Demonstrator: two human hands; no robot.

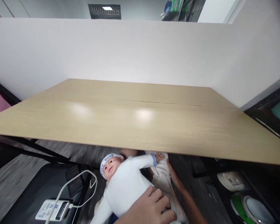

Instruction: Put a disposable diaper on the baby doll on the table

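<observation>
A baby doll (128,183) in a white long-sleeved suit with blue cuffs and a lettered white headband lies on its back below the table's front edge. Over its lower body, my left hand (154,207) rests with bent fingers pressed down on it. A wrinkled cream-white cloth (162,174) hangs beside the doll's outstretched arm; its kind cannot be made out. At that cloth's right edge is my right hand (170,166), mostly hidden behind the fabric and seemingly gripping it. The doll's legs are covered by my left hand or out of the picture.
A pale wooden table (130,124) stretches across in front, against a white wall (130,49). On the left, a black seat (35,186) carries a white device (52,210) with a cable (67,183). Round containers (254,208) sit on a dark shelf at the lower right.
</observation>
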